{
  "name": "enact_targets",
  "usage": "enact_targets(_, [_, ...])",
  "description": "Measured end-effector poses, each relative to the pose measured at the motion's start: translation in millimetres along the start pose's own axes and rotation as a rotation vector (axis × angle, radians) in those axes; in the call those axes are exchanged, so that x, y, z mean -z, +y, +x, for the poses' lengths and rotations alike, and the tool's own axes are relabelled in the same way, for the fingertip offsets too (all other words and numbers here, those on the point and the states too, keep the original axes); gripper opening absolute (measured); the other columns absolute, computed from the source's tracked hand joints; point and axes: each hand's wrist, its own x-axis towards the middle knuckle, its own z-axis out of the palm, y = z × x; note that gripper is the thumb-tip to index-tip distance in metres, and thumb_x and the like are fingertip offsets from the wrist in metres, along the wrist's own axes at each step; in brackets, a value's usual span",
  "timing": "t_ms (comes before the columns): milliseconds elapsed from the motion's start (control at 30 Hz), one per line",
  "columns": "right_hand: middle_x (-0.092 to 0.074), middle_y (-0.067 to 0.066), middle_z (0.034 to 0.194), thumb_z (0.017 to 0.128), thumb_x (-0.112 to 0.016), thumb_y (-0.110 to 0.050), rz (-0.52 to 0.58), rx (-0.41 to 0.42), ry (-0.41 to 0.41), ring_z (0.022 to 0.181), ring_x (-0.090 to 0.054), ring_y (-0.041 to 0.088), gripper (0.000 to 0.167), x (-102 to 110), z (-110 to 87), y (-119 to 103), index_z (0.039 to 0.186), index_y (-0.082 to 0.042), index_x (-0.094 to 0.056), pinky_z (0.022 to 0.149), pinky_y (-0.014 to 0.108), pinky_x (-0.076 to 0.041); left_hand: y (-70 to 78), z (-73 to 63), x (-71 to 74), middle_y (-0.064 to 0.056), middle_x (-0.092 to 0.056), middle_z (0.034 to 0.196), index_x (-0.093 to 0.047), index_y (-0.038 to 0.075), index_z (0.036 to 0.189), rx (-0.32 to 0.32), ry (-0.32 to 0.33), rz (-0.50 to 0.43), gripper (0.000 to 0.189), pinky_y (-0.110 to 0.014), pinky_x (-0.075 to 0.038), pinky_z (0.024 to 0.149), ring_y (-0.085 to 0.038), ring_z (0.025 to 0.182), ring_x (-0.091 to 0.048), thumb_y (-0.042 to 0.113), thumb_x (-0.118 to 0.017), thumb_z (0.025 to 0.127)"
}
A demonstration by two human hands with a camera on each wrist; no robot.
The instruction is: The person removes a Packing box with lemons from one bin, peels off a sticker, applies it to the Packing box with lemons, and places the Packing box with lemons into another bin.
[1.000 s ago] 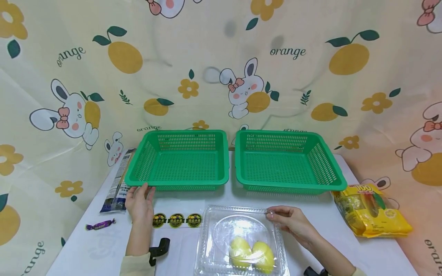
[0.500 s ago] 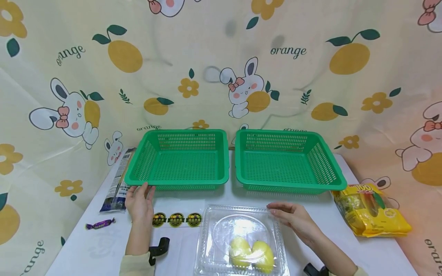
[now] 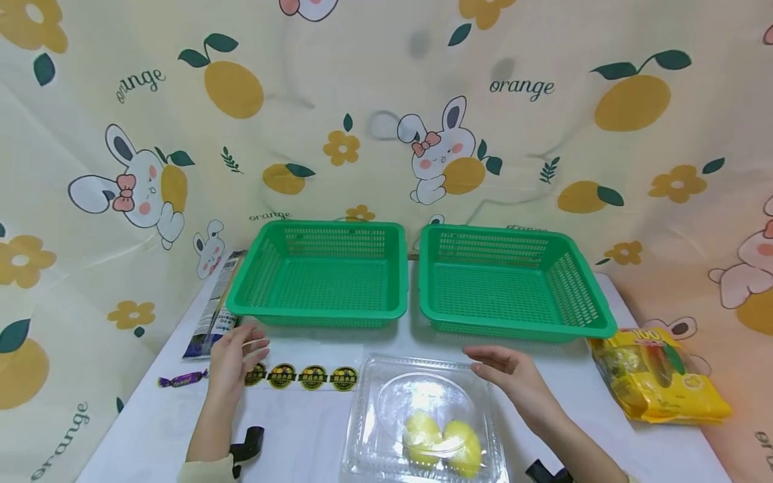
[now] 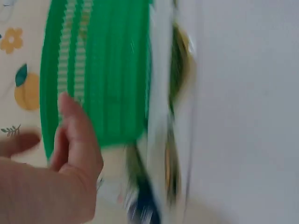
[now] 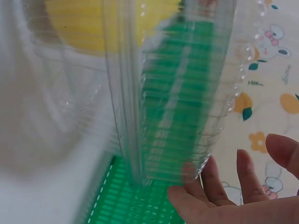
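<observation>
A clear plastic clamshell box (image 3: 425, 396) stands on the near part of the white table, lid down, with two yellow fruits (image 3: 461, 448) inside. At its far right corner is my right hand (image 3: 519, 389), fingers mostly straight; in the right wrist view the fingertips (image 5: 187, 172) lie at the box's edge, and I cannot tell whether they touch. My left hand (image 3: 232, 359) hovers just in front of the left green basket (image 3: 329, 315), fingers loosely bent and holding nothing. Blur softens that hand in the left wrist view. A strip of round black-and-gold stickers (image 3: 313, 378) lies beside it.
A second green basket (image 3: 519, 329) stands to the right of the first. At the right edge lies a yellow candy bag (image 3: 661, 376). A long packet (image 3: 214, 315) and a purple wrapped candy (image 3: 182, 380) lie at left. A patterned cloth (image 3: 386, 100) hangs behind.
My left hand has come away from the left basket's rim, toward the left and nearer to me. The right thumb and fingers have loosened from the box corner. The head view has shifted slightly.
</observation>
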Motion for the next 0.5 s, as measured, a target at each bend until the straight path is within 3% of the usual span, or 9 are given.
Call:
enact_targets(100, [-0.062,0.014,0.133,0.097,-0.066,-0.015,-0.001,0.008,0.006,0.117,-0.059,0.007,0.042,-1,-2.0,0,0.133,0.005,-0.058,0.094,0.019,-0.047,-4.3,-3.1,14.0,-0.015,-0.066,0.101,-0.055,-0.007,0.129,-0.144,0.024,0.630,0.038,-0.037,-0.058,0.074,-0.027,0.091,-0.067,0.020,-0.057,0.101])
enact_targets(133, [-0.062,0.014,0.133,0.097,-0.066,-0.015,-0.001,0.012,0.007,0.117,-0.059,0.007,0.042,-1,-2.7,0,0.133,0.005,-0.058,0.094,0.019,-0.047,-6.4,-4.3,17.6,-0.021,-0.065,0.105,-0.056,-0.006,0.127,-0.177,0.043,0.804,0.040,-0.043,-0.057,0.073,-0.033,0.094,-0.066,0.020,-0.061,0.098])
enact_targets(200, [-0.063,0.013,0.131,0.097,-0.066,-0.016,0.002,0.016,0.011,0.116,-0.060,0.007,0.042,-2,-4.2,0,0.133,0.004,-0.058,0.094,0.019,-0.047,-10.2,-8.3,23.3,-0.030,-0.059,0.116,-0.055,-0.005,0.128,-0.209,0.060,1.067,0.049,-0.053,-0.053,0.073,-0.046,0.102,-0.060,0.026,-0.068,0.093])
enact_targets(300, [-0.065,0.010,0.129,0.097,-0.066,-0.016,0.015,0.026,0.018,0.117,-0.060,0.010,0.041,-3,-6.1,0,0.132,0.005,-0.058,0.094,0.019,-0.048,-16.4,-12.3,27.4,-0.039,-0.049,0.125,-0.046,-0.005,0.135,-0.160,0.050,1.205,0.069,-0.067,-0.049,0.077,-0.056,0.109,-0.053,0.034,-0.076,0.086])
enact_targets(400, [-0.066,0.006,0.126,0.097,-0.066,-0.016,0.023,0.040,0.022,0.117,-0.060,0.013,0.041,-3,-6.9,2,0.131,0.006,-0.059,0.093,0.019,-0.048,-20.3,-13.9,29.5,-0.041,-0.045,0.126,-0.041,-0.005,0.136,-0.114,0.047,1.232,0.079,-0.069,-0.048,0.078,-0.059,0.108,-0.052,0.034,-0.082,0.081])
enact_targets(500, [-0.067,0.002,0.124,0.097,-0.066,-0.016,0.025,0.055,0.021,0.118,-0.060,0.014,0.040,-4,-7.4,3,0.130,0.006,-0.059,0.093,0.018,-0.047,-21.3,-13.8,32.2,-0.039,-0.051,0.121,-0.043,-0.007,0.131,-0.091,0.033,1.235,0.075,-0.067,-0.049,0.075,-0.055,0.102,-0.057,0.030,-0.083,0.079])
